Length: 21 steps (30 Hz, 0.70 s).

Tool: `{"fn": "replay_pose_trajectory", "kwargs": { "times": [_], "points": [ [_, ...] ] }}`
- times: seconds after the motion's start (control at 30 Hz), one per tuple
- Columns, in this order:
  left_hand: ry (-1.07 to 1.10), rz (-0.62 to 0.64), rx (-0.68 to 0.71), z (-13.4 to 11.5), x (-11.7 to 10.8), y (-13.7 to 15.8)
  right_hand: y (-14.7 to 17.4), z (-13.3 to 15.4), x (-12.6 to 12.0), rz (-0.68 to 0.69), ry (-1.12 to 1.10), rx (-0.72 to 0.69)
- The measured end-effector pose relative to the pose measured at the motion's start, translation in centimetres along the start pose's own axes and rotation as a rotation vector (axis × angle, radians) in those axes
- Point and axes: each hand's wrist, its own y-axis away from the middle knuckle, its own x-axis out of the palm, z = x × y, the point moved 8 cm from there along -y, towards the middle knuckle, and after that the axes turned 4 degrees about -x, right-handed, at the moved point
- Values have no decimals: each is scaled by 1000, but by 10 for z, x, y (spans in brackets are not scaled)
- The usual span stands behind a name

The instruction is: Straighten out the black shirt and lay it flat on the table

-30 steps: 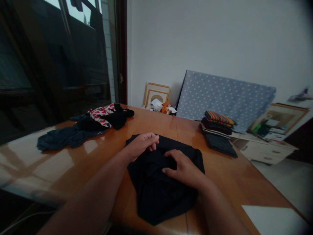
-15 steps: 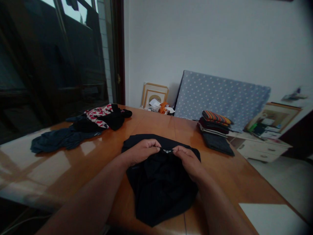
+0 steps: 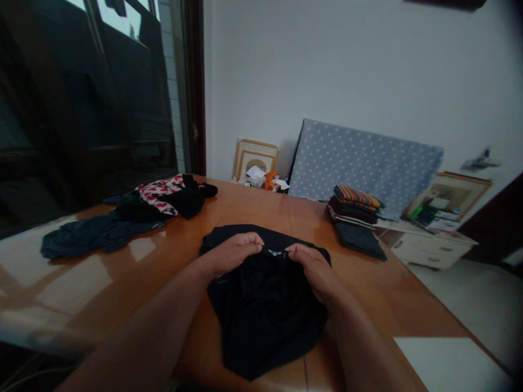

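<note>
A black shirt lies in front of me on the wooden table, partly bunched, with a small pale label showing at its neckline. My left hand pinches the neck edge to the left of the label, thumb and fingers together. On the label's other side, my right hand has the same edge pinched between thumb and fingers. Fabric between the two hands is stretched nearly straight. Part of the shirt's right side is hidden behind my right hand and forearm.
On the table, loose clothes lie at the left, and a folded stack stands at the back right. A white sheet is near the right front edge. Beyond are a dotted cloth panel and a white cabinet.
The whole view has shifted slightly, with things appearing a little further left. Both hands keep their pinch on the shirt's neck edge, almost unmoved.
</note>
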Motion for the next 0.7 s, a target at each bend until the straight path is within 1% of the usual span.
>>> {"fn": "replay_pose_trajectory", "kwargs": {
  "times": [0.3, 0.7],
  "points": [
    [-15, 3, 8, 0, -1, 0, -1, 1, -1, -5, 33, -30],
    [3, -1, -2, 4, -1, -1, 0, 3, 0, -11, 32, -25]
  ]
}}
